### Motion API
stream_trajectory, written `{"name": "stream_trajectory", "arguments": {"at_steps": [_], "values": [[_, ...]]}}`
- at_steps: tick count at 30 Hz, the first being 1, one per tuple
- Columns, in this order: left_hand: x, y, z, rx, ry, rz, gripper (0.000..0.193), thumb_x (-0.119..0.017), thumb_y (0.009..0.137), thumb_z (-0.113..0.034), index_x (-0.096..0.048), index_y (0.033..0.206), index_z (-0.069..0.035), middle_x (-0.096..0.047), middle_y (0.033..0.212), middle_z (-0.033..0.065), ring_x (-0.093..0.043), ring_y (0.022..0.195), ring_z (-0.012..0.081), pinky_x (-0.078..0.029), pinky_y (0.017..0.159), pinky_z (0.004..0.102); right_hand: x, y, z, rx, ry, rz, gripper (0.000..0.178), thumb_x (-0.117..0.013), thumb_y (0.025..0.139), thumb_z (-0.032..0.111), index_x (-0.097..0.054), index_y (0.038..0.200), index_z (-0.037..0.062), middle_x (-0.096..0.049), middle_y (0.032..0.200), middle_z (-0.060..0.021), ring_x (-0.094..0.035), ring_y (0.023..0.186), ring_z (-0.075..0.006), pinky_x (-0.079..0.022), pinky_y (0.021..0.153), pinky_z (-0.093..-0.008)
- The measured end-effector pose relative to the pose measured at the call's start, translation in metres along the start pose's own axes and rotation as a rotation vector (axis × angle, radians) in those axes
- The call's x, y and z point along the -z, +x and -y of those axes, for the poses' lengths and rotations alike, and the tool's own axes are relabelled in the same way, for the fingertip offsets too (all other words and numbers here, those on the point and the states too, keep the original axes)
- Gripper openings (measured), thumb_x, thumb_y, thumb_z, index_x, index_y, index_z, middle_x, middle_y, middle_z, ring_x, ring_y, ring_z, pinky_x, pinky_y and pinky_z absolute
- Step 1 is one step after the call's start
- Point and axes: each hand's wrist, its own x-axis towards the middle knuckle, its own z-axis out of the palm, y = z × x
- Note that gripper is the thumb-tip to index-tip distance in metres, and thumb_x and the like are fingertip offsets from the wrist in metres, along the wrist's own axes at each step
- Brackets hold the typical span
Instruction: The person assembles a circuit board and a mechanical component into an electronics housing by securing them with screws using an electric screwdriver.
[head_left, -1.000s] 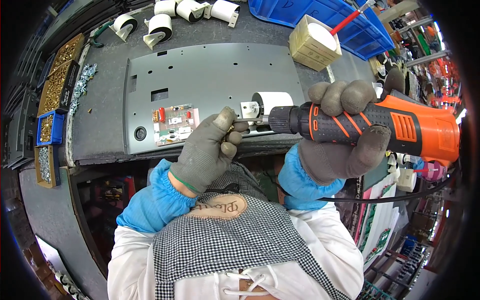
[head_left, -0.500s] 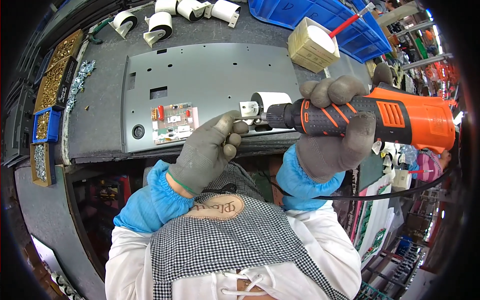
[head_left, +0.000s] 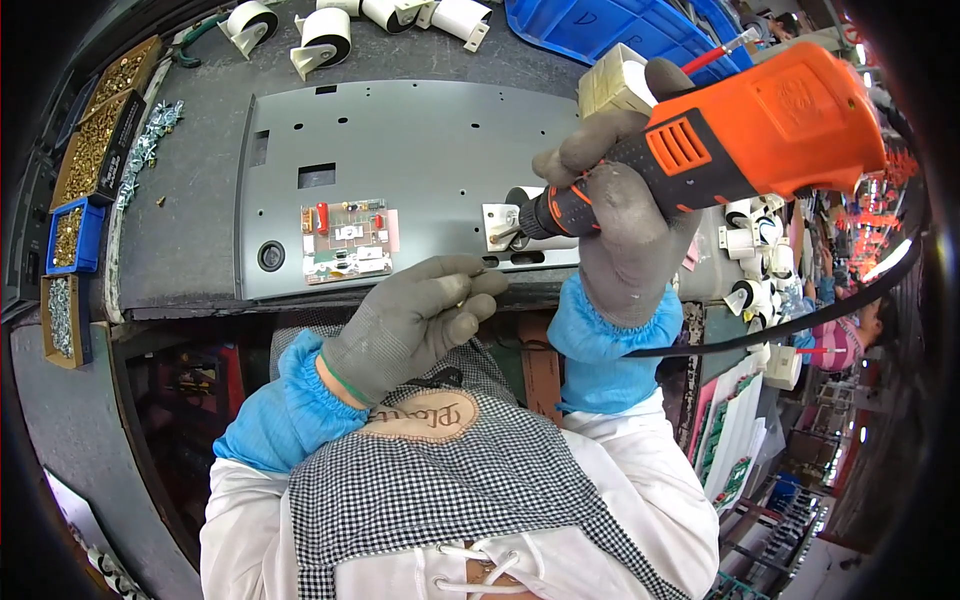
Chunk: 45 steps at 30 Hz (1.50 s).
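Note:
My right hand (head_left: pixel 635 215) is wrapped round an orange and black electric screwdriver (head_left: pixel 760 130), tilted with its chuck down to the left. The bit meets the white metal bracket (head_left: pixel 499 218) of a white roller, which sits on a grey sheet-metal panel (head_left: pixel 400 150). Whether a screw is under the bit is too small to tell. Just in front of the bracket, by the panel's front edge, my left hand (head_left: pixel 415 315) has its fingers curled together; what they hold, if anything, is hidden. A small circuit board (head_left: pixel 347 240) lies on the panel, left of the bracket.
Several white rollers (head_left: pixel 325 38) stand at the back of the bench. Brass parts fill boxes (head_left: pixel 98 150) on the left, beside loose silver screws (head_left: pixel 150 150). A blue crate (head_left: pixel 590 28) and a cardboard box (head_left: pixel 612 82) are at the back right. A black cable (head_left: pixel 790 325) hangs at right.
The screwdriver has swung from nearly level to tilted, and its tip has moved down onto the bracket. My left hand has come away from the bit, toward the panel's front edge.

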Motion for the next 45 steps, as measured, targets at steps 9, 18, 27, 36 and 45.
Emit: {"name": "stream_trajectory", "arguments": {"at_steps": [9, 18, 27, 36, 45], "values": [[0.002, 0.008, 0.002, 0.064, 0.045, -0.089, 0.042, -0.049, 0.106, -0.037, -0.050, 0.126, 0.000, -0.054, 0.095, 0.0008, -0.041, 0.067, 0.0028, -0.038, 0.050, 0.0133, 0.001, 0.010, -0.008, -0.092, -0.172, 0.054, 0.076, -0.071, 0.081, 0.015, -0.035, 0.145, -0.0045, -0.068, 0.087, -0.0103, -0.066, 0.070, -0.0196, -0.059, 0.067, -0.0378], [-0.017, 0.013, 0.006, -0.011, -0.063, -0.189, 0.038, -0.048, 0.107, -0.040, -0.053, 0.113, -0.003, -0.056, 0.083, -0.0017, -0.046, 0.061, 0.0014, -0.038, 0.045, 0.0118, 0.035, 0.008, 0.016, -0.044, 0.161, 0.264, 0.076, -0.067, 0.089, 0.028, -0.031, 0.149, -0.0013, -0.054, 0.085, -0.0062, -0.054, 0.071, -0.0184, -0.044, 0.066, -0.0366], [-0.024, 0.016, 0.015, 0.032, 0.001, -0.183, 0.044, -0.050, 0.104, -0.049, -0.055, 0.105, -0.005, -0.054, 0.072, -0.0026, -0.040, 0.051, 0.0008, -0.036, 0.042, 0.0131, 0.031, -0.017, 0.025, 0.141, 0.222, 0.150, 0.084, -0.067, 0.093, 0.038, -0.021, 0.155, 0.0055, -0.058, 0.093, -0.0075, -0.053, 0.069, -0.0146, -0.042, 0.066, -0.0363], [-0.023, 0.020, 0.014, -0.024, 0.021, -0.177, 0.046, -0.054, 0.100, -0.052, -0.055, 0.106, -0.006, -0.052, 0.073, -0.0038, -0.039, 0.052, 0.0017, -0.036, 0.043, 0.0141, 0.032, -0.016, 0.029, 0.182, 0.235, 0.125, 0.081, -0.067, 0.091, 0.038, -0.027, 0.152, 0.0039, -0.048, 0.082, -0.0034, -0.048, 0.067, -0.0127, -0.039, 0.062, -0.0353], [-0.021, 0.029, 0.008, -0.088, -0.035, -0.197, 0.046, -0.058, 0.098, -0.051, -0.054, 0.107, -0.007, -0.053, 0.074, -0.0045, -0.041, 0.053, 0.0008, -0.038, 0.043, 0.0122, 0.021, -0.019, 0.025, 0.115, 0.137, -0.220, 0.074, -0.069, 0.089, 0.036, -0.035, 0.146, 0.0039, -0.055, 0.087, -0.0063, -0.054, 0.072, -0.0150, -0.048, 0.071, -0.0389]]}}
